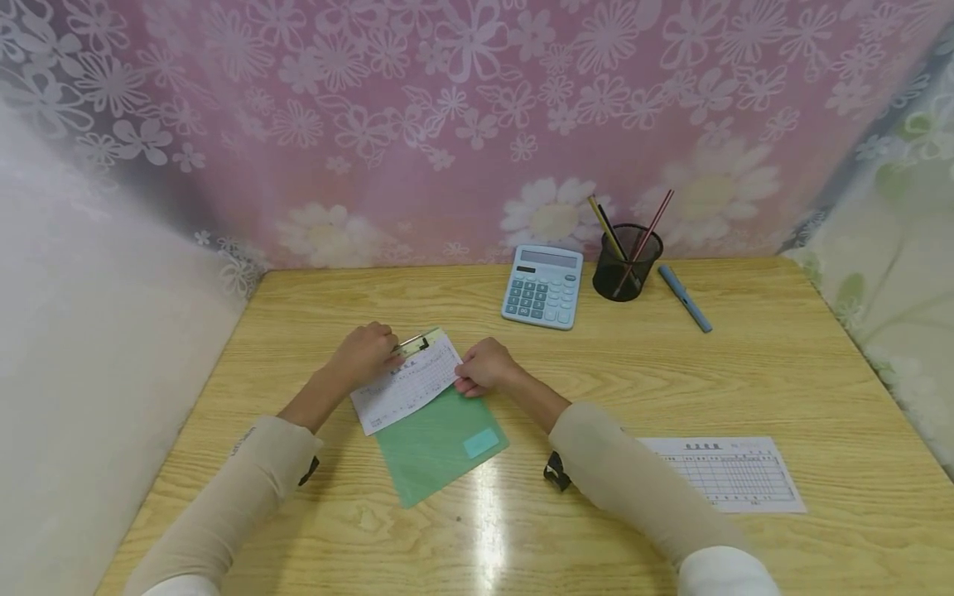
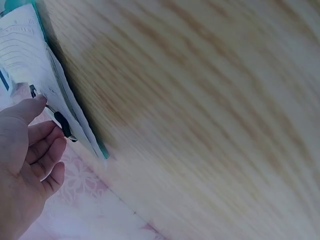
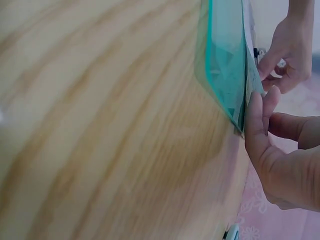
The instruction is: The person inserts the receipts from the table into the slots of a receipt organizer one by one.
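Note:
A green clip folder [image 1: 440, 447] lies tilted on the table, with a pale blue label near its lower right corner. Across its upper part is a printed form sheet [image 1: 410, 385], set under or against the metal clip [image 1: 412, 342]; which of the two I cannot tell. My left hand [image 1: 365, 356] is at the folder's top edge, thumb and fingertips pinching the clip [image 2: 62, 122], as the left wrist view shows. With my right hand [image 1: 488, 367] I pinch the sheet's right edge. The right wrist view shows the folder's green side [image 3: 227, 65] beside my right fingers.
Behind the folder stand a light blue calculator [image 1: 542, 287] and a black mesh pen cup [image 1: 622, 277] with pencils. A blue pen [image 1: 684, 298] lies to its right. Another printed form [image 1: 753, 476] lies partly behind my right sleeve. A flowered pink wall covering closes the table's back.

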